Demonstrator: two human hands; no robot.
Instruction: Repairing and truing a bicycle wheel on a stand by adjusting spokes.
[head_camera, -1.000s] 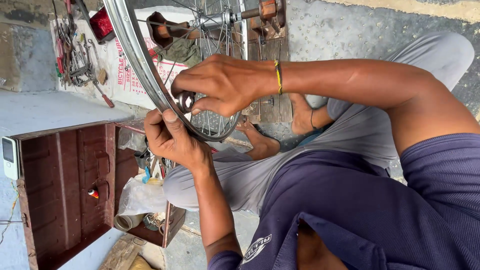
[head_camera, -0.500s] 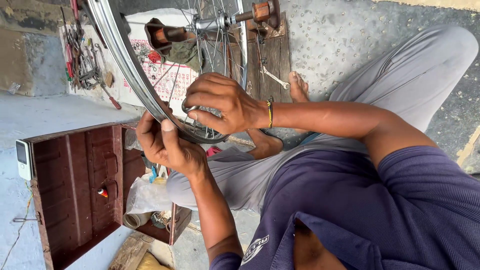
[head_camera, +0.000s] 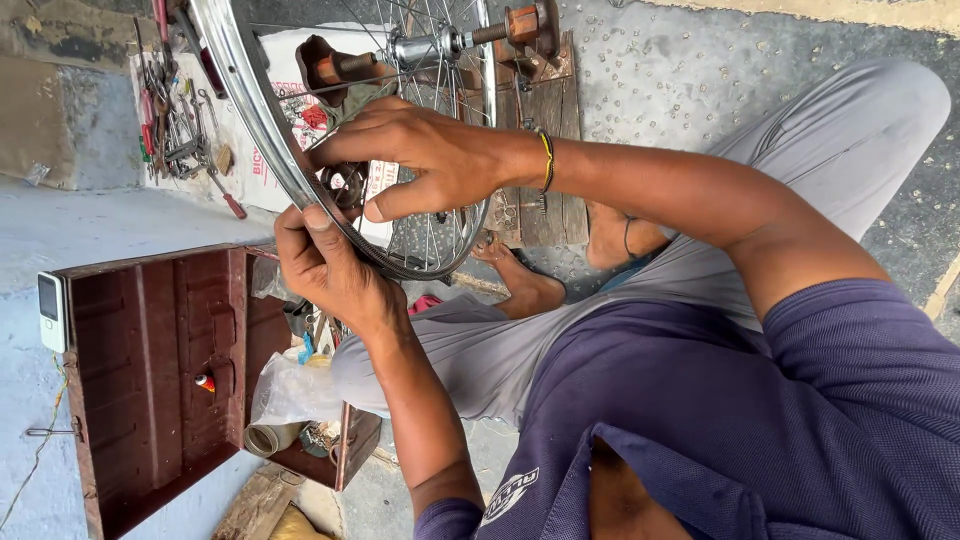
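The left hand (head_camera: 335, 270) wraps its grip around the rim of the bicycle wheel (head_camera: 245, 110), which stands on its axle in a wooden stand (head_camera: 540, 110). The right hand (head_camera: 420, 155) pinches what looks like a small tool (head_camera: 345, 185) against the spokes. Beside lies an open red toolbox (head_camera: 150, 380); beyond, scattered tools (head_camera: 175, 130) lie on the floor.

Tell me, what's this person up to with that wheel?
A person sitting on the ground works on a spoked bicycle wheel mounted by its hub on a wooden stand. The left hand grips the metal rim from outside, while the right hand reaches through among the spokes near a small round tool. An open reddish-brown toolbox sits beside the knee, and hand tools lie on a sheet beyond the wheel.
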